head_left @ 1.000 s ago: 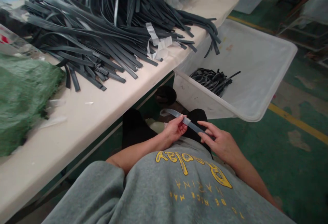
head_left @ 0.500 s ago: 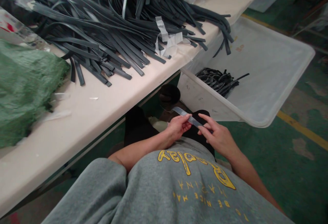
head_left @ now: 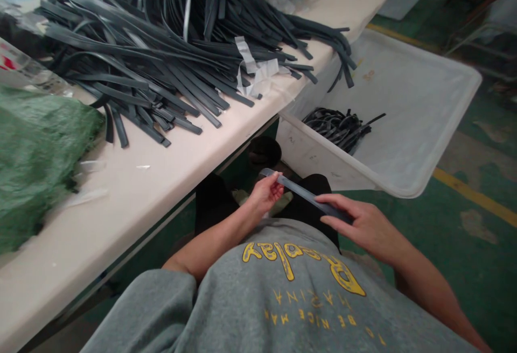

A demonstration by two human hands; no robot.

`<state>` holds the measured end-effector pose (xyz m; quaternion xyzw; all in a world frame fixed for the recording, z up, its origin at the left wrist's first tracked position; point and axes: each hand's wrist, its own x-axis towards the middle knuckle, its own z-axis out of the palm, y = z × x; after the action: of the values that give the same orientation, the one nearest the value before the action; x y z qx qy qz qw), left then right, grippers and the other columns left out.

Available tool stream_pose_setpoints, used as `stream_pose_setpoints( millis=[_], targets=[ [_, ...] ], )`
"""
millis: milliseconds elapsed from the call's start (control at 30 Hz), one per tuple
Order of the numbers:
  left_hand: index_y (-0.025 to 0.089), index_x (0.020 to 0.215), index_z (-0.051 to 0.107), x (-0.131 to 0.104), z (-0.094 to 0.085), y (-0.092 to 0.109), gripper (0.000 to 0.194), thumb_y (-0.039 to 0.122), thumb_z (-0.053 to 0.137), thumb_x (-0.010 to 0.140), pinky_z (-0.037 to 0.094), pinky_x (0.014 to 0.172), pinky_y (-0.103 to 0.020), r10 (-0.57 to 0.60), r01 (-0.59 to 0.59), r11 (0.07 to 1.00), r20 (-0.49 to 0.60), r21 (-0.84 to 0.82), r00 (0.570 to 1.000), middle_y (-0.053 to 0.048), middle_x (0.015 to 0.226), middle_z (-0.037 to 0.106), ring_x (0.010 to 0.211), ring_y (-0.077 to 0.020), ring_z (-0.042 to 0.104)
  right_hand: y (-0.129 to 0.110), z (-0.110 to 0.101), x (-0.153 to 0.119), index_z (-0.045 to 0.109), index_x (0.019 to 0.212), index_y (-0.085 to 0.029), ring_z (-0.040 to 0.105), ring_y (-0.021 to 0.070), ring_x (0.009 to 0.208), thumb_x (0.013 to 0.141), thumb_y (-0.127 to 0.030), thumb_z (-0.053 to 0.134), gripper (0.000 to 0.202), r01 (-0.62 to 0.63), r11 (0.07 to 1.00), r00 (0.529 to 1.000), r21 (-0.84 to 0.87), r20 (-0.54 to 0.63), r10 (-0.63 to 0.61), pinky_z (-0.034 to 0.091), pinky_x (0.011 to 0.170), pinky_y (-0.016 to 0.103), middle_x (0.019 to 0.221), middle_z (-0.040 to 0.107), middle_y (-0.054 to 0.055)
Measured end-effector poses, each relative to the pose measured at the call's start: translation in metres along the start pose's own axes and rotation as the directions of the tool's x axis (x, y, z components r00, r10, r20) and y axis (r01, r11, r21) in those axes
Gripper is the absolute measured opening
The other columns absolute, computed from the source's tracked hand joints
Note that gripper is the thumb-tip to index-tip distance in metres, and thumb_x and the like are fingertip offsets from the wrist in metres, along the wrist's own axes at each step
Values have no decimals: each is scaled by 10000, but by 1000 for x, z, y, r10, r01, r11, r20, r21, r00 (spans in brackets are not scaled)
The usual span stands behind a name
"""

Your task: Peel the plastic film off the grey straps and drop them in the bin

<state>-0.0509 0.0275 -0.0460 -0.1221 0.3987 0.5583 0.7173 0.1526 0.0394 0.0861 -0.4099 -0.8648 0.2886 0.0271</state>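
Over my lap I hold one dark grey rubber strip (head_left: 301, 192) stretched between both hands. My left hand (head_left: 264, 194) pinches its far end near the table's edge. My right hand (head_left: 361, 224) grips the near end, fingers laid along it. A big heap of the same dark strips (head_left: 173, 57) lies on the cream table (head_left: 173, 154) to my upper left. Several more strips (head_left: 335, 126) lie in the white plastic bin (head_left: 424, 143) on the floor to my right.
A green woven sack (head_left: 40, 148) sits on the table at the left. Pieces of clear film (head_left: 254, 70) lie among the strips near the table's edge. The green floor carries a yellow line (head_left: 476, 197) beyond the bin.
My hands have drawn apart along the strip: the left one moved to its far end, the right one pulled back toward me. The strip now shows longer and darker between them.
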Motion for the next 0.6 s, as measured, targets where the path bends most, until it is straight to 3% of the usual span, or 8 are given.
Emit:
stream_pose_setpoints(
  millis=[100, 200, 367, 467, 600],
  targets=[
    [127, 844, 682, 6, -3, 10, 126, 220, 622, 903, 476, 501, -140, 14, -15, 1000, -35, -24, 999, 8, 634, 638, 498, -47, 577, -3, -23, -25, 659, 1123, -286, 691, 171, 862, 901, -308, 596, 232, 157, 985, 987, 75, -26, -156, 547, 755, 275, 1007, 712, 12],
    [114, 834, 675, 6, -2, 11, 136, 205, 607, 910, 469, 472, -140, 0, -2, 999, -46, -35, 999, 10, 616, 631, 478, -47, 576, -8, -34, -35, 651, 1120, -282, 679, 149, 821, 898, -247, 617, 227, 291, 953, 951, 88, -139, -277, 546, 708, 240, 945, 698, 10],
    [104, 821, 666, -1, 2, 8, 132, 181, 601, 907, 467, 440, -138, -41, 40, 999, -56, -26, 998, 13, 591, 627, 450, -51, 572, -14, -32, -32, 655, 1122, -281, 676, 158, 904, 915, -121, 564, 277, 326, 934, 852, -145, -383, -357, 545, 781, 255, 1054, 679, 31],
    [102, 814, 664, -3, 3, 7, 148, 179, 588, 914, 470, 424, -140, -72, 71, 997, -61, -13, 996, 15, 572, 623, 424, -52, 563, -19, -31, -28, 641, 1122, -258, 672, 178, 1024, 908, -58, 511, 320, 406, 888, 818, -215, -348, -458, 547, 866, 271, 1157, 675, 52],
    [98, 812, 663, -5, 3, 6, 158, 175, 577, 920, 474, 413, -138, -111, 111, 994, -55, -2, 992, 8, 580, 633, 418, -54, 569, -22, -26, -19, 599, 1157, -226, 683, 164, 1038, 916, -33, 449, 342, 522, 816, 760, -250, -299, -577, 574, 849, 248, 1118, 710, 69]
  ],
)
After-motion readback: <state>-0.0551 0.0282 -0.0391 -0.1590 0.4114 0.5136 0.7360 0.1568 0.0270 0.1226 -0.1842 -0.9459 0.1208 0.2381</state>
